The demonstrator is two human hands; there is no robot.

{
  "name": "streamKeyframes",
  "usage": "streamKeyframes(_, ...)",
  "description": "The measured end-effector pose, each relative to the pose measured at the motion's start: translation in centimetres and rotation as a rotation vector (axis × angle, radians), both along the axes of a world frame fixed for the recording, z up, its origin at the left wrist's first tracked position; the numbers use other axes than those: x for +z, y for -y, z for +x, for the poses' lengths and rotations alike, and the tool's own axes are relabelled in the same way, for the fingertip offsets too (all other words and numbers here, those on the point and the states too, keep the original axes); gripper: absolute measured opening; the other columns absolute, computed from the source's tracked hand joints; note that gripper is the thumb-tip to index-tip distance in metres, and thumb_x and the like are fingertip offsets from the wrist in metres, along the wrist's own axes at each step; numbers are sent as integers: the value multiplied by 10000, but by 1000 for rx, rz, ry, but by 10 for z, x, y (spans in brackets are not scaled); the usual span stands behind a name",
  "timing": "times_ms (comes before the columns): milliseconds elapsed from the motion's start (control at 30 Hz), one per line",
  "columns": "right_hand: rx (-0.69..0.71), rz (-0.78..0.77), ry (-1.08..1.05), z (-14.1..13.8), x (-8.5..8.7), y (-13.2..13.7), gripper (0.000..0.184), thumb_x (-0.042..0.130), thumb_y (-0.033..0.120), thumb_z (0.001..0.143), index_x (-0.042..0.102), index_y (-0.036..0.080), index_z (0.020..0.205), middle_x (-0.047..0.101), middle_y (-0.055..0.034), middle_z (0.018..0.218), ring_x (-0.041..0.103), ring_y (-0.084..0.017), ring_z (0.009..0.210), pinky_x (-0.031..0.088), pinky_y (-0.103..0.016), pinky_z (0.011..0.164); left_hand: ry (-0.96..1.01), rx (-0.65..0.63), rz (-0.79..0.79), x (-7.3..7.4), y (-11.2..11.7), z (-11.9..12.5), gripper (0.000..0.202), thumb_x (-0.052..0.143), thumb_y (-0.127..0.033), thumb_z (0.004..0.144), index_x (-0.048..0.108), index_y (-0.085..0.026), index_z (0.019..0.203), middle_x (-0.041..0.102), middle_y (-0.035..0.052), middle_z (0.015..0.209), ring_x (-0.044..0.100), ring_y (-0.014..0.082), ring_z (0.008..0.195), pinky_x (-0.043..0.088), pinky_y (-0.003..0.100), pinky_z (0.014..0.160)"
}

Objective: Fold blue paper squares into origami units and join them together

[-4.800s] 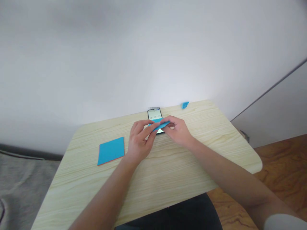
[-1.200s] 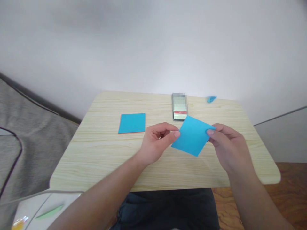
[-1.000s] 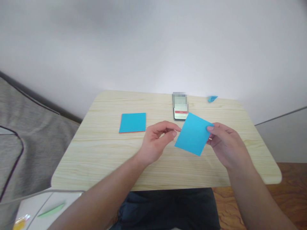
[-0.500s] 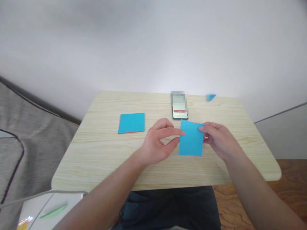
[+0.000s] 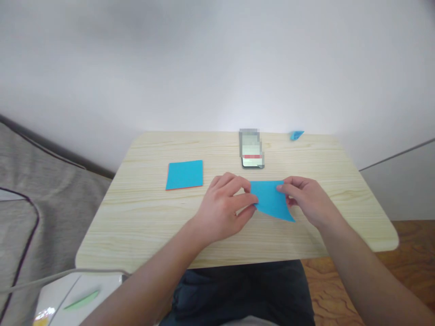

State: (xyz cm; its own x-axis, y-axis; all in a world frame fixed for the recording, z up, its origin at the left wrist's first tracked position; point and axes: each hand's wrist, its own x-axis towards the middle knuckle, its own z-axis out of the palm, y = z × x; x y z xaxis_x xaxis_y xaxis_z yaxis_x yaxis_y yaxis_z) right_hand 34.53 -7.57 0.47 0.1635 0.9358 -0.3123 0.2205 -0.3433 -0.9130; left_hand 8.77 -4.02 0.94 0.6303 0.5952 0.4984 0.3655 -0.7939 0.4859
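Pinching a blue paper sheet [image 5: 272,201] from both sides, the person appears to be in the middle of a diagonal fold, since the sheet already shows as a triangle lying low over the wooden table [image 5: 152,226]. The left hand [image 5: 226,206] grips the sheet's 9 o'clock corner between thumb and curled fingers, knuckles up; the right hand [image 5: 306,199] closes its fingertips on the upper edge toward 3 o'clock, wrist angled in from the lower right. Judging by this, the next move calls for lining up the corners exactly and pressing the crease flat against the table. A stack of blue paper [image 5: 184,174] lies well apart at 9 o'clock, a phone [image 5: 252,154] near at 12 o'clock, and a small folded blue piece [image 5: 296,135] far off at 1 o'clock.
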Motion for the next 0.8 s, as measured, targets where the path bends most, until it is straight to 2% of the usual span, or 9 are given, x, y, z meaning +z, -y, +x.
streamKeyframes(100,121,19,317,-1,-6,8,180,766,398,830,722,223,825,627,21,677,541,-140,607,423,-301,581,-151,-17,-65,-3,10,0,121,620,-228,965,741,-239,968,731,20,1053,586,227,1068,423,424,952)
streamKeyframes(200,97,210,533,-3,-5,21,195,755,360,846,744,260,1013,709,-7,856,623,-182,727,496,-348,692,-241,-5,-139,-11,16,1,114,616,-219,960,730,-225,948,745,19,973,592,234,1068,422,421,968)
streamKeyframes(267,98,346,526,-4,0,30,153,702,370,913,739,271,1024,729,-27,988,663,-205,878,523,-371,811,-266,6,-174,-16,18,2,113,618,-212,953,730,-222,940,746,19,941,599,234,1055,425,415,958)
streamKeyframes(333,273,384,475,-3,3,37,214,693,379,934,720,298,1130,718,-34,1159,661,-227,1074,513,-403,964,-261,12,-195,-20,19,2,114,619,-204,949,731,-224,949,747,13,933,605,226,1037,429,409,948)
streamKeyframes(400,454,374,475,-2,3,40,382,772,375,876,677,314,1240,688,-37,1263,635,-245,1168,501,-429,1028,-242,11,-210,-23,19,2,120,614,-207,956,732,-226,952,749,7,927,611,216,1022,431,406,943)
streamKeyframes(467,540,404,509,-2,-1,38,313,765,313,882,688,302,1186,700,-36,1223,627,-248,1172,493,-447,1044,-223,16,-224,-25,19,2,124,606,-213,966,728,-224,952,751,6,925,618,209,1016,433,407,945)
streamKeyframes(533,560,445,543,-3,-8,34,162,699,252,928,705,282,1087,720,-35,1134,631,-242,1136,492,-453,1031,-216,12,-234,-26,20,0,98,621,-229,961,717,-217,945,754,8,954,622,211,1029,433,413,961)
streamKeyframes(667,584,450,595,-5,-12,24,79,671,242,943,706,252,1014,719,-42,1003,636,-240,1006,508,-432,914,-229,-26,-258,-23,20,-9,71,677,-282,924,696,-214,935,735,19,1126,597,237,1132,421,443,1039)
streamKeyframes(800,614,384,614,-6,-5,15,40,673,265,944,700,239,955,700,-37,924,623,-231,922,489,-404,839,-237,-4,-262,-20,18,-20,220,655,-286,923,699,-236,1132,682,42,1276,544,264,1245,386,483,1125)
